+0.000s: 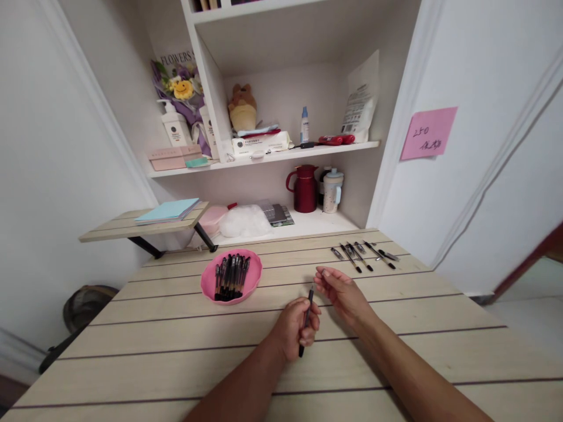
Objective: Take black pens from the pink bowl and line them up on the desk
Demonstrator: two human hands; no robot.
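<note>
My left hand (295, 329) is closed round a black pen (308, 309), its tip pointing up and away from me. Just beyond that tip is my right hand (341, 291), with thumb and forefinger pinched on something too small to make out. To the left, a pink bowl (253, 282) with a wavy rim holds a bundle of black pens (231, 275). Toward the right back of the table lie loose pen bodies (362, 257) and several short pen caps (336, 253).
The slatted wooden table (176, 363) meets white shelves behind it. A small raised stand (105, 227) carries blue paper (169, 210) at the left. A red jug (305, 190) and a lidded cup (332, 192) stand on the low shelf. A pink note (428, 132) is on the right wall.
</note>
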